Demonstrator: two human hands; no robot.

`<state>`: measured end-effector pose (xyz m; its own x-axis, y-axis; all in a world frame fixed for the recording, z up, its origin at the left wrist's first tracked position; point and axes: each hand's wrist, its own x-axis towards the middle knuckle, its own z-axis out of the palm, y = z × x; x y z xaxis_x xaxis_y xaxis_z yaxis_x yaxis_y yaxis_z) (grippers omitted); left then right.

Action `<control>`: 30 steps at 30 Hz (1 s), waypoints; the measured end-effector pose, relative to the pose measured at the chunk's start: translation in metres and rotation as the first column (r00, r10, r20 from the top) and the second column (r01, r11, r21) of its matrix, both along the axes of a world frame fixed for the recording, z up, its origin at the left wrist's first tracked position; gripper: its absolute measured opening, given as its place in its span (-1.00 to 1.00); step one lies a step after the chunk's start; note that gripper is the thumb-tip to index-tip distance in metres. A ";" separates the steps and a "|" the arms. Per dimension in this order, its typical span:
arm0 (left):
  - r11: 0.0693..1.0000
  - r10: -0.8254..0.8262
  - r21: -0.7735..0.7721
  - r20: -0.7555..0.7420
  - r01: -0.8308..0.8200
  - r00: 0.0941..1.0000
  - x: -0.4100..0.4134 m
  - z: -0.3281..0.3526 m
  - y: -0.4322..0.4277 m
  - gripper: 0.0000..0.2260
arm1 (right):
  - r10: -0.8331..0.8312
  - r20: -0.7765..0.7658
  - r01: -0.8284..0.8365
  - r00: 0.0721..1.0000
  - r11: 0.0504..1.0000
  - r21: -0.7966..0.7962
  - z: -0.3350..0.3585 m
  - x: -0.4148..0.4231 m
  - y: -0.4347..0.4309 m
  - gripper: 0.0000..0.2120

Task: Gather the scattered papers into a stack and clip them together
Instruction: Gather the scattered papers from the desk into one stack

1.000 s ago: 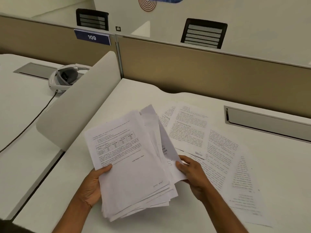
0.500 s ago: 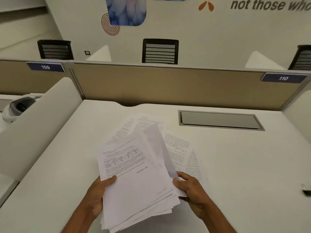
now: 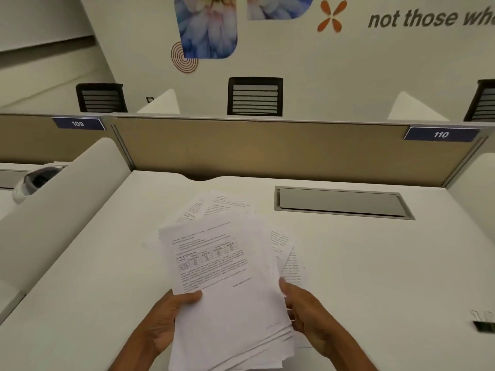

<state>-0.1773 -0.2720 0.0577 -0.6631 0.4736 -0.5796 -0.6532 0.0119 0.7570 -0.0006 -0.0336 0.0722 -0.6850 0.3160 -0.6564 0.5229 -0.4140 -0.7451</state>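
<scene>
— What was the room like?
— Rows of office desks, a tan partition [image 3: 267, 151] at the back with the number plates 109 and 110, black chair backs beyond it. The white tabletop [image 3: 375, 263] had a grey cable hatch [image 3: 340, 202] set into it.
— And the papers?
— A thick, uneven stack of papers [image 3: 230, 303] was held up just above the tabletop, edges fanned out. A few loose sheets [image 3: 219, 204] lay flat on the tabletop behind it.
— How was it held?
— The left hand [image 3: 166, 319] gripped the stack's left edge, thumb on top. The right hand [image 3: 308, 314] had its grip clenched on the right edge.
— Any clip?
— A black binder clip [image 3: 483, 326] lay at the right edge, well apart.
</scene>
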 end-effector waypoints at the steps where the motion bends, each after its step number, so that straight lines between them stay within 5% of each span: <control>1: 1.000 -0.027 0.005 -0.005 0.027 1.000 -0.003 0.000 0.003 -0.51 | 0.020 -0.016 -0.019 1.000 0.999 0.041 0.000 -0.005 -0.002 -0.64; 8: 0.983 -0.180 0.029 0.005 0.180 0.984 -0.047 -0.012 0.001 -0.39 | -0.036 -0.033 0.041 0.999 0.984 0.171 -0.018 -0.066 -0.046 -0.64; 12: 0.983 -0.182 -0.041 -0.069 0.179 0.981 -0.098 -0.015 -0.020 -0.62 | -0.002 -0.057 0.012 0.998 0.984 0.180 -0.021 -0.107 -0.058 -0.68; 17: 0.992 -0.111 -0.077 -0.162 0.100 0.981 -0.170 -0.026 -0.049 -0.64 | -0.270 0.107 0.154 0.957 0.785 0.600 -0.038 -0.168 -0.056 -0.63; 20: 0.996 -0.071 -0.060 -0.173 0.061 0.982 -0.202 -0.032 -0.061 -0.59 | -0.283 0.254 -0.016 0.925 0.639 0.769 -0.049 -0.195 -0.054 -0.38; 24: 1.000 -0.005 0.001 -0.192 0.005 0.981 -0.224 -0.042 -0.073 -0.49 | -0.251 0.521 -0.292 0.816 0.599 0.746 -0.062 -0.223 -0.059 -0.09; 30: 0.997 0.074 0.011 -0.195 -0.073 0.978 -0.228 -0.050 -0.080 -0.55 | -0.300 0.597 -0.417 0.744 0.489 0.766 -0.078 -0.242 -0.063 -0.04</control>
